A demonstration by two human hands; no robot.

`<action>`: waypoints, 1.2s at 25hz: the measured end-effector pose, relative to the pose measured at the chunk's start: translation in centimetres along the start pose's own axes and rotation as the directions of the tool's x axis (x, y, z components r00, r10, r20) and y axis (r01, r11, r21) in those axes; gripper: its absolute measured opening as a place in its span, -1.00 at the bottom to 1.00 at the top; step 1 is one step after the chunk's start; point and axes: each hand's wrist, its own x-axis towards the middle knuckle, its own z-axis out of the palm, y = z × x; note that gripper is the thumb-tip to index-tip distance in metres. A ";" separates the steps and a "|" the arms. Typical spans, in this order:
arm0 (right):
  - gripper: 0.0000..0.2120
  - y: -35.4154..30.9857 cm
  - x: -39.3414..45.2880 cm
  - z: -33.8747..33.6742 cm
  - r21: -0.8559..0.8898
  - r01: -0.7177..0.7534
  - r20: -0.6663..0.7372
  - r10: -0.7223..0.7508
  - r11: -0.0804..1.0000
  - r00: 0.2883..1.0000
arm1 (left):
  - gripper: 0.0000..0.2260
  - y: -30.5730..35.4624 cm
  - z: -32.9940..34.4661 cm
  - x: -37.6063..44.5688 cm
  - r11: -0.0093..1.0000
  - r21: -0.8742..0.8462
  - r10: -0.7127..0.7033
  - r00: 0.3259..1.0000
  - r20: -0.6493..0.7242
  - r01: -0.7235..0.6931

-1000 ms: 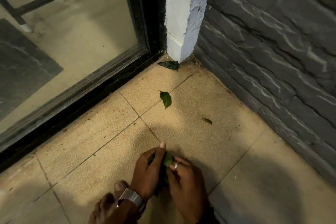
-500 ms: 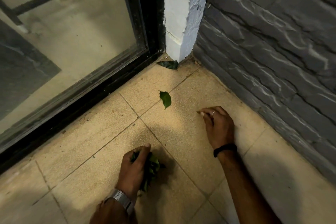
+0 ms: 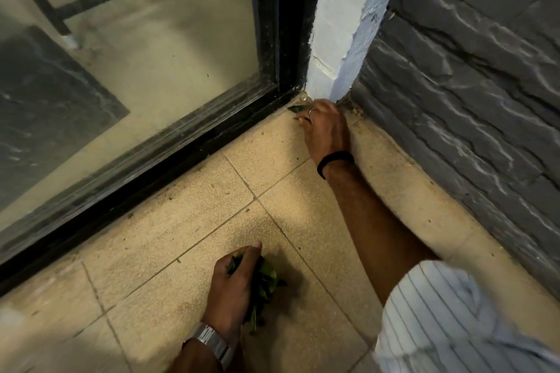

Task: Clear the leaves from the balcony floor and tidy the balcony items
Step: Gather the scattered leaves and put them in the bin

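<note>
Warm, dim light falls on the floor tiles (image 3: 188,239) from behind me; my arms throw soft shadows ahead of my hands. The glass door (image 3: 151,76) gives hazy reflections. Wide-angle bending curves its frame, and the lower corners smear with slight motion blur.

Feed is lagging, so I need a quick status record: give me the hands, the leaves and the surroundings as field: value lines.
left hand: grips a bunch of green leaves low over the tiled floor
right hand: reaches into the corner, fingers on a dark leaf; grasp not clear
corner: black door frame, white pillar, grey stone wall
wrists: metal watch on left, black band on right
loose leaves elsewhere: none visible
</note>
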 end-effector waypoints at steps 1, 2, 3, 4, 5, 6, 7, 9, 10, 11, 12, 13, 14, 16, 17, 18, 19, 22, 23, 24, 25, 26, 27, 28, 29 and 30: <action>-0.83 0.3 0.5 0.8 -0.033 0.000 0.041 0.001 0.999 0.999 | -0.61 0.1 -0.1 -0.2 1.000 -0.001 0.000 1.000 0.000 0.000; -0.82 0.4 0.6 1.5 -0.060 0.005 0.073 -0.001 0.998 0.997 | -0.60 0.3 -0.1 -0.5 1.000 -0.001 -0.003 1.000 0.007 0.003; -0.81 0.4 0.6 2.1 -0.064 0.001 0.098 0.005 0.998 0.995 | -0.60 0.7 -0.1 -0.6 1.000 -0.001 0.000 1.000 0.019 0.000; -0.80 0.5 0.6 2.3 -0.054 -0.019 0.121 0.025 0.998 0.992 | -0.60 0.9 0.0 -0.5 1.000 -0.003 0.007 1.000 0.026 -0.007; -0.79 0.5 0.8 2.3 -0.043 -0.037 0.140 0.042 0.998 0.989 | -0.60 1.3 0.0 -0.4 1.000 -0.002 0.016 1.000 0.024 -0.015; -0.79 0.3 0.9 2.1 -0.020 -0.041 0.156 0.043 0.999 0.987 | -0.60 1.6 -0.2 -0.2 1.000 0.007 0.023 1.000 0.016 -0.023; -0.80 0.2 0.5 1.6 0.038 -0.053 0.165 0.046 0.998 0.985 | -0.63 2.0 -0.4 0.0 0.999 0.018 0.028 1.000 0.014 -0.028; -0.82 -0.2 -1.9 -0.1 0.232 -0.144 0.138 0.114 0.962 0.984 | -0.68 2.9 -0.8 0.3 1.000 0.017 0.020 1.000 0.023 -0.020; -0.83 -0.6 -4.3 -0.9 0.324 -0.175 0.085 0.156 0.930 0.984 | -0.69 3.3 -1.0 0.4 1.000 0.008 0.008 1.000 0.028 -0.008; -0.83 -1.3 -6.9 -1.7 0.378 -0.205 0.044 0.203 0.903 0.978 | -0.68 3.7 -1.0 0.5 1.000 -0.003 -0.005 0.999 0.041 0.005; -0.82 -2.0 -9.6 -2.3 0.399 -0.242 0.047 0.243 0.885 0.969 | -0.68 4.0 -0.9 0.6 1.000 -0.005 -0.017 0.998 0.053 0.018; -0.81 -2.3 -11.5 -2.4 0.419 -0.279 0.071 0.276 0.864 0.959 | -0.68 4.1 -0.7 0.7 1.000 0.003 -0.029 0.998 0.056 0.029; -0.80 -2.3 -12.3 -2.2 0.432 -0.304 0.082 0.299 0.849 0.951 | -0.67 4.0 -0.5 1.1 0.999 0.015 -0.043 0.998 0.044 0.043; -0.81 -2.0 -10.9 -1.2 0.410 -0.279 0.020 0.297 0.869 0.955 | -0.65 3.6 -0.2 2.2 0.997 0.015 -0.081 0.997 -0.014 0.082; -0.82 -1.8 -9.4 -0.7 0.406 -0.256 -0.023 0.290 0.878 0.957 | -0.66 3.4 -0.1 2.8 0.995 0.001 -0.097 0.994 -0.039 0.097; -0.82 -1.8 -7.6 -0.2 0.391 -0.232 -0.051 0.273 0.891 0.961 | -0.67 3.3 0.1 3.4 0.994 -0.003 -0.106 0.993 -0.054 0.106; -0.80 -1.6 -6.2 0.5 0.351 -0.211 -0.046 0.242 0.912 0.969 | -0.69 3.4 0.5 3.9 0.994 -0.004 -0.110 0.992 -0.054 0.110; -0.66 -1.3 -3.8 2.0 0.103 -0.077 0.181 0.058 0.992 0.982 | -0.68 4.0 1.6 4.2 0.989 0.003 -0.148 0.989 -0.026 0.148; -0.69 -1.1 -3.3 1.9 0.053 -0.006 0.240 -0.007 0.999 0.971 | -0.68 4.3 1.8 3.9 0.985 -0.001 -0.173 0.984 -0.029 0.173; -0.75 -0.9 -2.7 1.2 0.028 0.010 0.309 -0.019 1.000 0.951 | -0.68 4.5 1.9 3.4 0.982 -0.015 -0.188 0.981 -0.036 0.188; -0.80 -0.8 -2.2 0.1 -0.004 -0.007 0.339 0.008 1.000 0.941 | -0.69 4.9 1.9 2.3 0.981 -0.021 -0.193 0.980 -0.049 0.192; -0.81 -0.8 -2.2 -1.1 -0.040 -0.052 0.367 0.063 0.998 0.928 | -0.67 5.3 1.6 1.1 0.982 -0.013 -0.190 0.979 -0.073 0.189; -0.79 -0.7 -3.1 -2.6 -0.076 -0.119 0.427 0.140 0.990 0.893 | -0.62 5.6 1.2 -0.1 0.983 0.005 -0.183 0.979 -0.090 0.185; -0.76 -0.9 -5.1 -4.5 -0.119 -0.187 0.489 0.221 0.975 0.844 | -0.57 5.7 0.7 -1.4 0.981 0.043 -0.183 0.978 -0.100 0.188; -0.75 -0.7 -8.7 -6.4 -0.137 -0.231 0.549 0.268 0.963 0.792 | -0.53 5.8 0.4 -2.8 0.974 0.078 -0.201 0.972 -0.117 0.211; -0.73 -0.8 -13.1 -8.7 -0.151 -0.253 0.598 0.292 0.956 0.746 | -0.49 5.4 0.1 -4.2 0.961 0.140 -0.214 0.964 -0.160 0.237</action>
